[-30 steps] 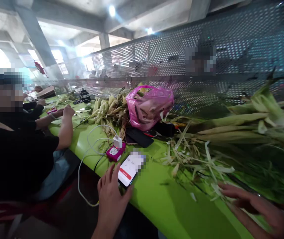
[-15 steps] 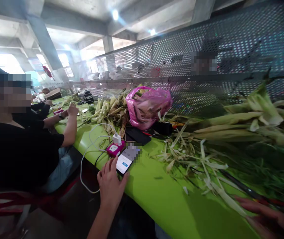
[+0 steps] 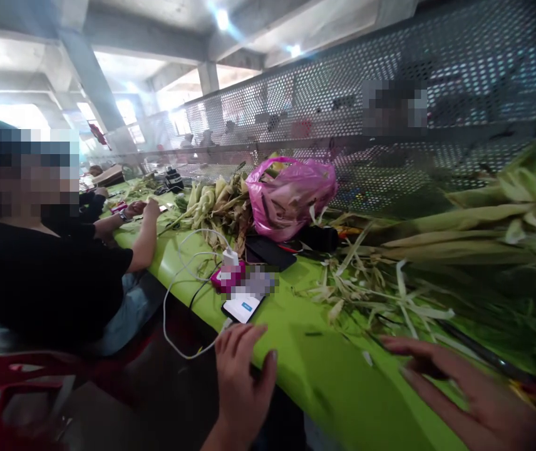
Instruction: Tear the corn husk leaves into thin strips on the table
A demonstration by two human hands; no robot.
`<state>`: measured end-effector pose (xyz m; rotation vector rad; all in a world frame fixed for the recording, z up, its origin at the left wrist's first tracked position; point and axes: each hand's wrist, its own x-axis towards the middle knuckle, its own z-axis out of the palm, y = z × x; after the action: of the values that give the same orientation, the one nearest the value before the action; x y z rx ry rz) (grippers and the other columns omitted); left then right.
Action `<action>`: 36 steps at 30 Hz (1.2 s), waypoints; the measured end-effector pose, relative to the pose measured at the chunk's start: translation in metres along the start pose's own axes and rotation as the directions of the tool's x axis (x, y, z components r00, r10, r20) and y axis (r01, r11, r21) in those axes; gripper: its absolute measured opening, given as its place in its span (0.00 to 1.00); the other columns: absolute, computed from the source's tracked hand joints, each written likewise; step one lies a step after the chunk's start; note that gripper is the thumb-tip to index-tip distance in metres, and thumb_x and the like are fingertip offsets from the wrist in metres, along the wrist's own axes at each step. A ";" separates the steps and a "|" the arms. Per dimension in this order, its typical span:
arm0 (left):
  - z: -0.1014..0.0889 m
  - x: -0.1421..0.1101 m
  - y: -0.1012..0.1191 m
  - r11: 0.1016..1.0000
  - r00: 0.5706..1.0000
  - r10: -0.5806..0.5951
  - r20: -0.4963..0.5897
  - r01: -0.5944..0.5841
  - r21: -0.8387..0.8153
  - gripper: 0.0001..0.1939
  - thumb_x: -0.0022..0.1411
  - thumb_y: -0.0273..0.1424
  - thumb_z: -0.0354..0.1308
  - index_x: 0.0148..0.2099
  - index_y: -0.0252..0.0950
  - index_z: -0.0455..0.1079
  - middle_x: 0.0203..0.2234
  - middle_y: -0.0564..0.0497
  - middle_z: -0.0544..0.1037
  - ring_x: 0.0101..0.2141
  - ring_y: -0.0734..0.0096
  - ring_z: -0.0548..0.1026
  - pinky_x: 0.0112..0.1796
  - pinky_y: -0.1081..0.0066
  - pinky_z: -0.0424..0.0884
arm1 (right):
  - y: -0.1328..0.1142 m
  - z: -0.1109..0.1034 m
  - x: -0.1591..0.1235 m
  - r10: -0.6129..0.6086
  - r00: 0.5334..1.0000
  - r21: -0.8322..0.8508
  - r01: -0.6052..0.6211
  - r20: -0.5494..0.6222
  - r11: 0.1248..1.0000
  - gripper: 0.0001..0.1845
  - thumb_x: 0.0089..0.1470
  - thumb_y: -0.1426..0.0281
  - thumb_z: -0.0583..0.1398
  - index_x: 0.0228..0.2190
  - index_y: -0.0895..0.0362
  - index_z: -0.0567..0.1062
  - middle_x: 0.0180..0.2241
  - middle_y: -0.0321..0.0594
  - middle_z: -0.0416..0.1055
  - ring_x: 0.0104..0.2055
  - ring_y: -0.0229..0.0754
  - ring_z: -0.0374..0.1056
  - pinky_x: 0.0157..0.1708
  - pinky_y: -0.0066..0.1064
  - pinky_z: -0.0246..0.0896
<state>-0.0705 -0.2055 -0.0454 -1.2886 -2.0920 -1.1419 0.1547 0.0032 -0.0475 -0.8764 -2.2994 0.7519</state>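
Note:
My left hand [image 3: 244,376] hovers by the table's near edge, just below a smartphone [image 3: 240,308] with a lit screen. Its fingers are slightly bent, the thumb stands apart, and it holds nothing. A white cable runs to the phone's lower end. Over the green tabletop [image 3: 343,376] at the lower right is my right hand [image 3: 469,394], thumb and fingers parted and nothing visible between them. Close beyond it lie torn pale corn husk strips [image 3: 409,300] and a dark long-handled tool [image 3: 472,347], partly hidden by the hand.
A magenta socket block [image 3: 226,279] with a white charger [image 3: 230,257] sits behind the phone. Farther back are a pink plastic bag [image 3: 291,194], a black flat case [image 3: 270,252] and husk-covered corn [image 3: 465,241]. A perforated metal screen [image 3: 343,119] borders the table. A co-worker [image 3: 37,269] sits left.
My left hand has drawn back from the phone towards me. My right hand has come further into view, moving left and up, away from the husk strip. The view has shifted slightly.

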 end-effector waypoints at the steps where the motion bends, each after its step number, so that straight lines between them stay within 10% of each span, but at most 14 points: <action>1: 0.003 -0.003 0.006 0.998 1.000 0.009 0.028 -0.007 -0.058 0.14 0.59 0.26 0.54 0.48 0.38 0.69 0.38 0.47 0.77 0.42 0.60 0.73 0.44 0.60 0.67 | -0.024 0.006 0.010 -0.023 0.998 0.045 0.020 0.065 0.999 0.12 0.53 0.57 0.58 0.40 0.40 0.75 0.44 0.42 0.76 0.45 0.53 0.72 0.42 0.40 0.71; 6: 0.032 -0.017 0.028 0.945 0.993 0.010 0.117 0.028 -0.325 0.12 0.55 0.26 0.53 0.42 0.39 0.71 0.29 0.50 0.76 0.32 0.66 0.73 0.37 0.63 0.66 | -0.097 0.044 0.045 -0.123 0.954 0.200 0.068 0.273 0.977 0.12 0.55 0.64 0.54 0.39 0.52 0.75 0.45 0.46 0.74 0.48 0.53 0.69 0.48 0.45 0.65; 19: 0.058 -0.029 0.025 0.951 0.999 0.008 0.049 0.007 -0.310 0.05 0.48 0.29 0.58 0.31 0.40 0.70 0.23 0.51 0.73 0.27 0.67 0.69 0.29 0.65 0.61 | -0.134 0.115 0.092 -0.184 0.894 0.306 0.055 0.408 0.950 0.16 0.46 0.81 0.52 0.35 0.54 0.71 0.47 0.41 0.71 0.48 0.46 0.66 0.49 0.40 0.60; 36: 0.058 -0.025 0.027 0.943 1.000 -0.020 0.012 0.023 -0.332 0.06 0.51 0.28 0.57 0.33 0.41 0.73 0.21 0.51 0.73 0.24 0.68 0.68 0.27 0.66 0.59 | -0.126 0.101 0.094 -0.133 0.919 0.327 0.005 0.371 0.945 0.14 0.49 0.77 0.52 0.37 0.53 0.70 0.52 0.41 0.69 0.50 0.48 0.65 0.48 0.41 0.59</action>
<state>-0.0314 -0.1647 -0.0849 -1.4198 -1.9805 -1.5530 -0.0224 -0.0390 -0.0048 -0.5253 -2.4244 1.3247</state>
